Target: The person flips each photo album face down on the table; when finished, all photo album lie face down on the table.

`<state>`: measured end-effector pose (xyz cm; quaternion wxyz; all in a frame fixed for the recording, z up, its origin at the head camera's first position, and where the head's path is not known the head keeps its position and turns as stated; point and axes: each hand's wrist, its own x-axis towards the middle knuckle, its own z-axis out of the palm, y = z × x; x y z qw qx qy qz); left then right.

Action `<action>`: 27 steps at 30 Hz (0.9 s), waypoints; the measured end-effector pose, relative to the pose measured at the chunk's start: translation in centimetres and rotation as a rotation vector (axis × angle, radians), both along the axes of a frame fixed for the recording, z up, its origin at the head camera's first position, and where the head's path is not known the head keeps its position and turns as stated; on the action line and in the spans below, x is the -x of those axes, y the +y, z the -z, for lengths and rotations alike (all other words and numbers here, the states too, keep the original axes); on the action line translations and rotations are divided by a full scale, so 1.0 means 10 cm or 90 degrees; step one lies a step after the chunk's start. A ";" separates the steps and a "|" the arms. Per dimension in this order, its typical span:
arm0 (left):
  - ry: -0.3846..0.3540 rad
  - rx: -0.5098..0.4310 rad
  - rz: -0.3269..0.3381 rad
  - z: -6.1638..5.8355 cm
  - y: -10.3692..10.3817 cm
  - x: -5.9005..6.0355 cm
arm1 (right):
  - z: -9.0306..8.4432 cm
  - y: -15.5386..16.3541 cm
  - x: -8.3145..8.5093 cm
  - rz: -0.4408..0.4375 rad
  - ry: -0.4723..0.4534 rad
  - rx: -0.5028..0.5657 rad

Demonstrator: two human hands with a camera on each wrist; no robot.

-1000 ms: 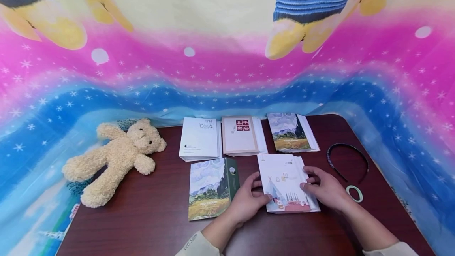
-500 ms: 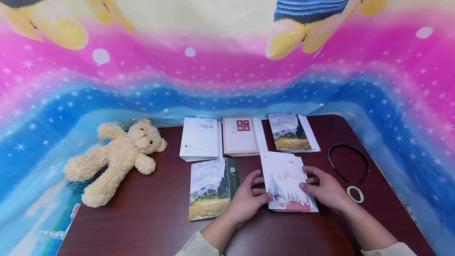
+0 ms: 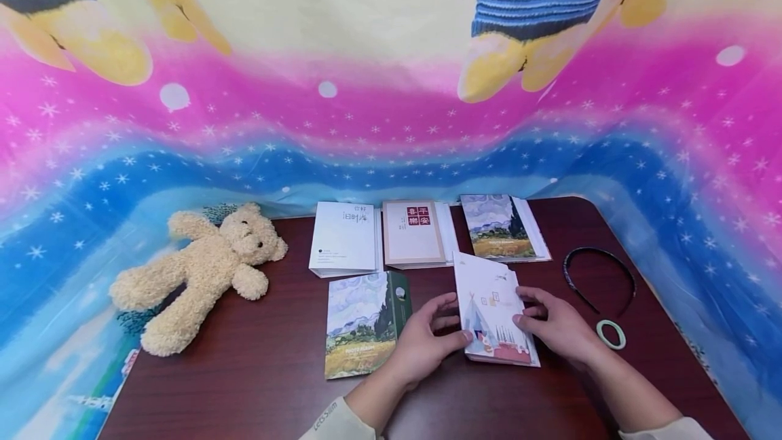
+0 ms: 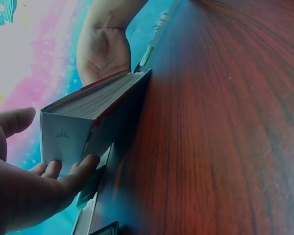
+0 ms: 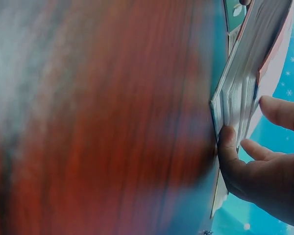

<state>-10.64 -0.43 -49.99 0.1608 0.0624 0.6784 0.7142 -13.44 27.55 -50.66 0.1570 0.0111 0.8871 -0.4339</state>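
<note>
White card stock with a tent drawing forms the cover of the booklet (image 3: 493,311), which is held tilted up off the table (image 3: 256,386) near the front edge, right of centre; its right side is raised while its lower left part rests near the wood. The booklet is gripped from both sides: the left hand (image 3: 421,343) is curled round its left edge, thumb on the cover and fingers (image 4: 83,169) beneath, as the left wrist view shows. The right hand (image 3: 559,328) is pinching the right edge, with the thumb (image 5: 230,156) under the fanned pages and the fingers on top. Just beside the left hand a painted-landscape book (image 3: 363,321) is laid flat. Along the back edge three more are set in a row: a white book (image 3: 343,237), a beige book (image 3: 414,233) with red squares, and a second landscape book (image 3: 502,227), the last lying just behind the held booklet. Toward the right edge a dark headband (image 3: 599,278) is seen, and a pale green ring (image 3: 611,333) lies near the right wrist. At the back left corner a cream teddy bear (image 3: 201,270) is lying on its back, partly over the edge. A bright starry cloth (image 3: 391,127) is hung behind and around the table.
</note>
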 end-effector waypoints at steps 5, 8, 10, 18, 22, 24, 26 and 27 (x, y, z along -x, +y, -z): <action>0.006 0.022 -0.002 0.01 -0.01 0.00 | 0.01 -0.01 0.00 -0.006 -0.003 0.029; 0.011 0.029 0.000 0.00 -0.02 0.00 | 0.00 -0.02 -0.01 -0.007 -0.007 0.047; 0.013 0.029 0.004 -0.01 -0.02 -0.01 | 0.01 -0.03 -0.01 -0.007 -0.008 0.061; -0.003 -0.054 0.032 -0.07 -0.02 0.01 | 0.03 -0.05 -0.01 -0.008 -0.021 0.119; 0.016 -0.051 0.034 -0.08 -0.01 0.01 | 0.04 -0.06 -0.01 -0.012 -0.025 0.134; 0.026 -0.045 0.032 -0.09 -0.01 0.01 | 0.03 -0.07 -0.01 -0.013 -0.030 0.140; 0.029 -0.040 0.026 -0.10 -0.01 0.01 | 0.03 -0.08 -0.01 -0.013 -0.038 0.145; 0.027 -0.038 0.022 -0.11 0.00 0.00 | 0.02 -0.09 -0.01 -0.013 -0.042 0.146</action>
